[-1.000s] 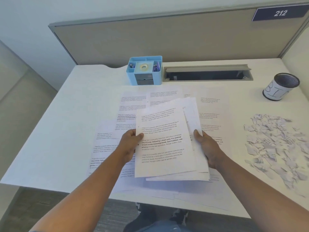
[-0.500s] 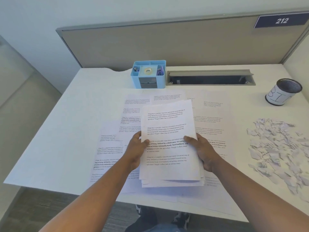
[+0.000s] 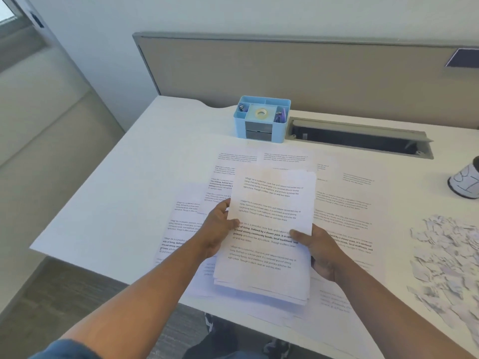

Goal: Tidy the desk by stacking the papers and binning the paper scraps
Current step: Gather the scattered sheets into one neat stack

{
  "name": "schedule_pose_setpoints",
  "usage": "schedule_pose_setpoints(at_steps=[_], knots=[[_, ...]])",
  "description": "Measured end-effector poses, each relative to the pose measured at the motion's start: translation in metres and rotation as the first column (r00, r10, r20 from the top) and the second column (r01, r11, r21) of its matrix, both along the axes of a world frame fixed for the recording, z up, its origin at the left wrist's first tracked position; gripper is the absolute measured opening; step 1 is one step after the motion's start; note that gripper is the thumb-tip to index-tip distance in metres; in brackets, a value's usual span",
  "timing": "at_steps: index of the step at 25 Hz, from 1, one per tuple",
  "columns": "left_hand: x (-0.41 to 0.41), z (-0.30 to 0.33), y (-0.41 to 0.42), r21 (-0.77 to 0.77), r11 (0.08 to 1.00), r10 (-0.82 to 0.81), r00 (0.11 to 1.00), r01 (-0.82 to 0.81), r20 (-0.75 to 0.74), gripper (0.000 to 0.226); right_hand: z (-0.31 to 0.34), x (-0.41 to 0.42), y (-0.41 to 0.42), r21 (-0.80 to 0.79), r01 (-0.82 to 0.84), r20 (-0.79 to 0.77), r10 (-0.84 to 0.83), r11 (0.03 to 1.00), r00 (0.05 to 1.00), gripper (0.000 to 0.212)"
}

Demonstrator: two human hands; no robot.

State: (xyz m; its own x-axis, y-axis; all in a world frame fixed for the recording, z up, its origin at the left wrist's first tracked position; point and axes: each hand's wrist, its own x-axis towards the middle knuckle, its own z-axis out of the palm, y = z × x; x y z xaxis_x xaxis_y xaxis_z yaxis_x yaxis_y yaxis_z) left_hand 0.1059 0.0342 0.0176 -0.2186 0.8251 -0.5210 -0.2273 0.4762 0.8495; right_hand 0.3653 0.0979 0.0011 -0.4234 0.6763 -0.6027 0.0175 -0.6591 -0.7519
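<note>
With our left hand (image 3: 216,230) and right hand (image 3: 320,251) gripping the paper stack (image 3: 269,229) by its sides above the desk (image 3: 134,182), we should tap its edges flush before adding more loose sheets (image 3: 344,203)

Office cubicle: desk (image 3: 124,193) w/ partition panel (image 3: 285,79), organiser (image 3: 261,120).

You are reaching both bare forearms forward, your left hand (image 3: 216,229) gripping the left edge of the paper stack (image 3: 269,229), thumb on top, while your right hand (image 3: 320,251) is clasping its right edge, thumb lying across the page.
</note>
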Motion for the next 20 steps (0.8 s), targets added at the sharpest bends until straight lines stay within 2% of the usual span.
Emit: schedule_pose_setpoints(at_steps=[4, 10, 13, 16, 20], knots=[[-0.017, -0.003, -0.004, -0.013, 1.000, 0.005, 0.999, -0.006, -0.044, 0.054, -0.001, -0.020, 0.009, 0.031, -0.010, 0.067, 0.008, 0.999, 0.998, 0.030], [-0.065, -0.011, -0.005, -0.079, 0.990, 0.106, 0.988, -0.115, -0.115, 0.051, -0.005, -0.048, 0.018, 0.021, -0.009, 0.065, 0.007, 1.000, 0.998, 0.031], [-0.094, -0.014, -0.001, -0.103, 0.988, 0.098, 0.986, -0.113, -0.138, 0.045, -0.009, -0.062, 0.023, 0.003, -0.005, 0.089, 0.005, 1.000, 0.996, 0.032], [-0.123, -0.022, 0.008, -0.120, 0.981, 0.110, 0.941, -0.155, -0.320, 0.038, -0.015, -0.075, 0.031, -0.001, 0.030, 0.131, -0.030, 1.000, 0.991, 0.032], [-0.161, -0.028, 0.025, -0.208, 0.952, 0.061, 0.805, -0.224, -0.590, 0.055, -0.026, -0.092, 0.044, -0.034, 0.143, 0.138, -0.137, 0.989, 0.981, 0.035]])
